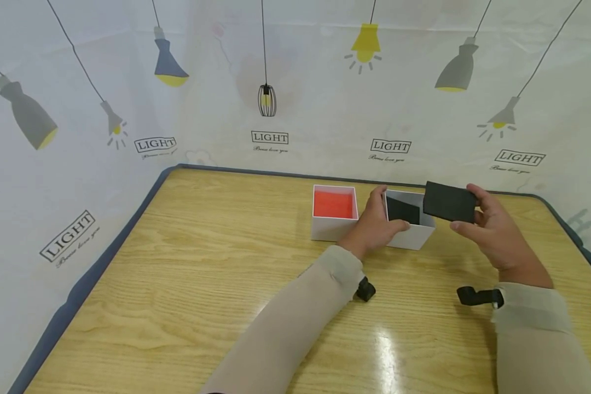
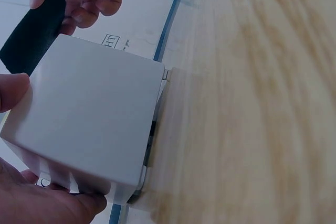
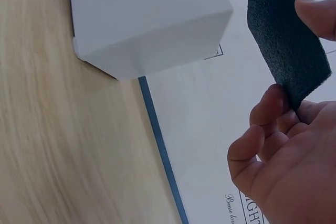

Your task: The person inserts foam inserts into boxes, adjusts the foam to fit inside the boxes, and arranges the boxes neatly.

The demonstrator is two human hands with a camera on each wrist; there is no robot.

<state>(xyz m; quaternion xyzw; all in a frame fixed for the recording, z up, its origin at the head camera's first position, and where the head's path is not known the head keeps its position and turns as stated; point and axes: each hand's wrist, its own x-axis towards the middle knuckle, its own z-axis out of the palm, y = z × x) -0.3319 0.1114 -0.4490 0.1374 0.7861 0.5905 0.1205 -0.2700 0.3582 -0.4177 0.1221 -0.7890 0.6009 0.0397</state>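
Observation:
My left hand [image 1: 373,229] grips an open-topped white box [image 1: 410,238] at its left side, thumb over the front rim. Inside that box lies a dark flat piece [image 1: 401,210], partly hidden by the wall and thumb. Beside the box's right rim, my right hand [image 1: 495,234] pinches a thin black scouring pad [image 1: 448,202] by its right edge, between thumb and fingers. Seen from the right wrist, the pad [image 3: 283,35] has a rough, fibrous face. The left wrist view shows the box's smooth wall [image 2: 94,98] with the left thumb at its rim.
Just left of the gripped box stands a second white box [image 1: 327,227] with a bright red piece [image 1: 332,204] inside. Both are near the back edge of the wooden table [image 1: 187,284]. A white sheet [image 1: 315,60] printed with lamps hangs behind and at the sides.

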